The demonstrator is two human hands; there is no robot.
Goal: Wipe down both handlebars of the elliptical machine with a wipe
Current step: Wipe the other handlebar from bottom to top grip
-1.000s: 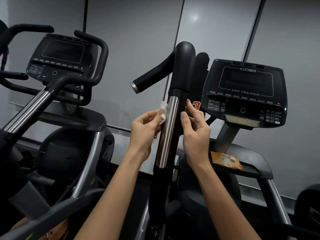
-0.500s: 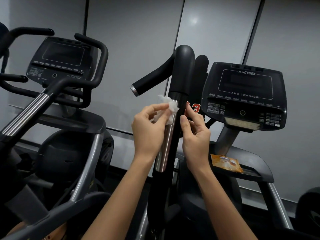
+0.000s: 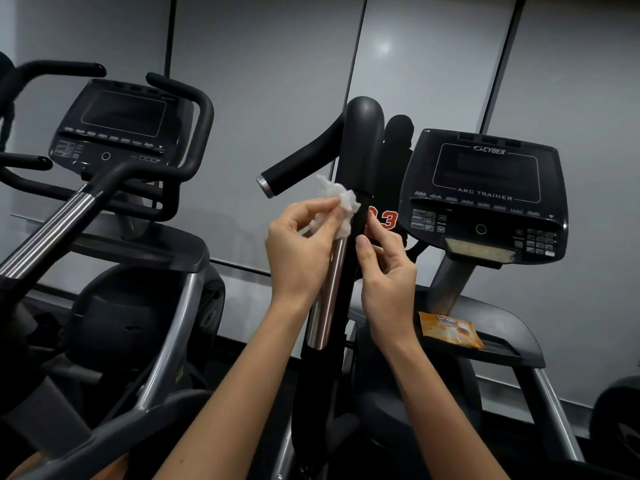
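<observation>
two hands at the handlebar (image 3: 362, 140): your left hand (image 3: 298, 251) pinches the wipe (image 3: 341, 202); whether your right hand (image 3: 388, 275) grips, i cannot tell. spread the wipe, wrap it round.

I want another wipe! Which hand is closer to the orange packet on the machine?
Right. The right hand sits just up-left of the orange packet; the left hand is farther, across the handlebar, pinching the wipe.
</observation>
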